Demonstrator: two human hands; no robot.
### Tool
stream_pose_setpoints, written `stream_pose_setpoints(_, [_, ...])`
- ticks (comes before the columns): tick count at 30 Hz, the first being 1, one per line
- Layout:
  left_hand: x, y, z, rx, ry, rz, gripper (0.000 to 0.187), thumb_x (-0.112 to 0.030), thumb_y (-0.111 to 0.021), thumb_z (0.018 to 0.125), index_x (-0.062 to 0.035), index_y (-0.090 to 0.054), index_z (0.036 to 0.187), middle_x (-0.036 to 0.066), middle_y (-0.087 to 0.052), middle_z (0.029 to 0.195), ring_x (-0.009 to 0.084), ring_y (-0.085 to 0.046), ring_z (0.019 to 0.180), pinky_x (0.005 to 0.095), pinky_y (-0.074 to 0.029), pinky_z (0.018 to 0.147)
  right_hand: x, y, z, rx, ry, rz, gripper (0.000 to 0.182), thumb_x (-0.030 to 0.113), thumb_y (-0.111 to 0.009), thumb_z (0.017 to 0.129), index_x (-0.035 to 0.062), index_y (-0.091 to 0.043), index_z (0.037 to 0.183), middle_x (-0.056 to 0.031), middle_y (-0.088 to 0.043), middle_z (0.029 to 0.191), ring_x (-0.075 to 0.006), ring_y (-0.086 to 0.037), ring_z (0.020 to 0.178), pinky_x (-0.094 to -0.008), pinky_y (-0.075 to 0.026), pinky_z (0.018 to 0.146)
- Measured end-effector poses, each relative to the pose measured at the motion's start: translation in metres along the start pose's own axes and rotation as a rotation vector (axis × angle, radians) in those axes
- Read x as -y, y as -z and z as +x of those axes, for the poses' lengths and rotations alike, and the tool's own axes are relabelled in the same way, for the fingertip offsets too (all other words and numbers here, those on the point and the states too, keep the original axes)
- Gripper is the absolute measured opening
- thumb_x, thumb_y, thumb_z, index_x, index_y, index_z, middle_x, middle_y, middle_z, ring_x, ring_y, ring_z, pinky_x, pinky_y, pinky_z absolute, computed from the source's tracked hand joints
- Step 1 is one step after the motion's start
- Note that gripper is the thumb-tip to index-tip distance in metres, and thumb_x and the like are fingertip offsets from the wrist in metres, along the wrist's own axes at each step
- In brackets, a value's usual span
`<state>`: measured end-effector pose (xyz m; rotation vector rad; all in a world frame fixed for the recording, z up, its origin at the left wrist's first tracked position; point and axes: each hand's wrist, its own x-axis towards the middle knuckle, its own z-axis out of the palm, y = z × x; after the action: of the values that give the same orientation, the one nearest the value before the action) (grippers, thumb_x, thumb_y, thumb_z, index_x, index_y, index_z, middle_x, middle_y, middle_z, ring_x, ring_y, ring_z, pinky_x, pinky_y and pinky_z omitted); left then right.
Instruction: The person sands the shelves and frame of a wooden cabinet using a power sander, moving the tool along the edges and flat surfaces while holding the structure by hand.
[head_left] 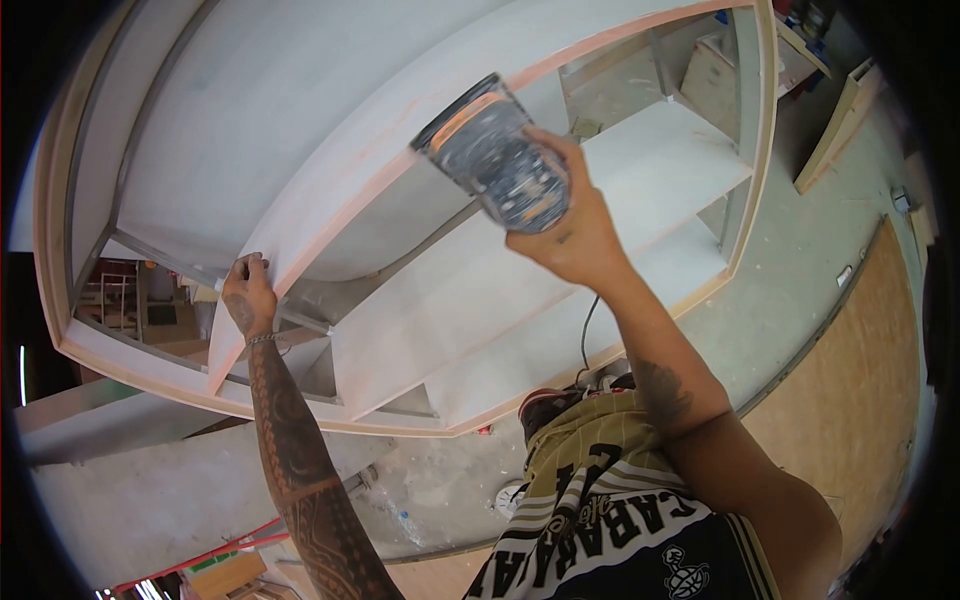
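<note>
My right hand [580,225] is wrapped round a dusty black-and-orange power sander [505,160]. The sander's flat front end overlaps the pinkish edge of a long white shelf board [330,215] in this view. Lower on the same board, my left hand [250,290] has its fingers curled over the edge and holds it. The board runs through a large white-painted wooden cabinet frame [745,200] with a curved outline and open compartments. A dark cord [588,335] hangs below my right forearm.
A broad plywood sheet [850,390] lies at the right on the concrete floor [790,270]. Another wooden panel [840,125] leans near the upper right. A grey slab [160,480] is at the lower left.
</note>
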<state>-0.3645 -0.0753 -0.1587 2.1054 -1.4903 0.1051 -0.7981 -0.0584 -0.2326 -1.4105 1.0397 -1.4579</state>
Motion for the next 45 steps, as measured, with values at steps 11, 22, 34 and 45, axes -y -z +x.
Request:
stream_pose_setpoints(11, [0.0,-0.002,0.001,-0.004,-0.019,0.02,0.038,-0.032,-0.059,0.094,0.0038,-0.073,0.098,0.018,-0.075,0.092,0.0281,-0.071,0.087,0.0373,-0.052,0.083,0.003,0.094,0.042,-0.145,-0.132,-0.001,0.084,0.008,-0.081,0.068,-0.0004,-0.04,0.141,-0.0098,-0.065,0.101,-0.0149,-0.064,0.08,-0.0287,-0.055,0.065])
stream_pose_setpoints(22, [0.003,-0.004,0.005,-0.001,-0.019,0.019,0.039,-0.032,-0.06,0.093,0.0037,-0.073,0.101,0.018,-0.075,0.091,0.0285,-0.071,0.086,0.0367,-0.052,0.082,0.002,0.114,0.052,-0.269,-0.187,0.098,0.066,0.01,-0.079,0.071,0.0001,-0.042,0.126,-0.0081,-0.061,0.083,-0.0128,-0.059,0.058,-0.0256,-0.046,0.044])
stream_pose_setpoints(34, [0.004,-0.003,0.004,-0.019,-0.037,0.041,0.036,-0.03,-0.06,0.092,0.0023,-0.074,0.099,0.017,-0.075,0.092,0.0286,-0.071,0.087,0.0373,-0.052,0.083,0.017,0.108,0.05,-0.205,-0.188,0.028,0.065,0.007,-0.076,0.072,-0.0021,-0.043,0.127,-0.0084,-0.064,0.085,-0.0131,-0.062,0.065,-0.0268,-0.05,0.05])
stream_pose_setpoints(45, [0.001,-0.003,0.003,-0.01,0.012,0.032,0.038,-0.032,-0.059,0.092,0.0028,-0.074,0.101,0.018,-0.075,0.094,0.0284,-0.071,0.088,0.037,-0.052,0.084,-0.008,0.067,0.026,-0.099,0.045,-0.067,0.086,0.009,-0.08,0.067,0.003,-0.042,0.143,-0.0116,-0.061,0.122,-0.0196,-0.06,0.112,-0.0311,-0.046,0.1])
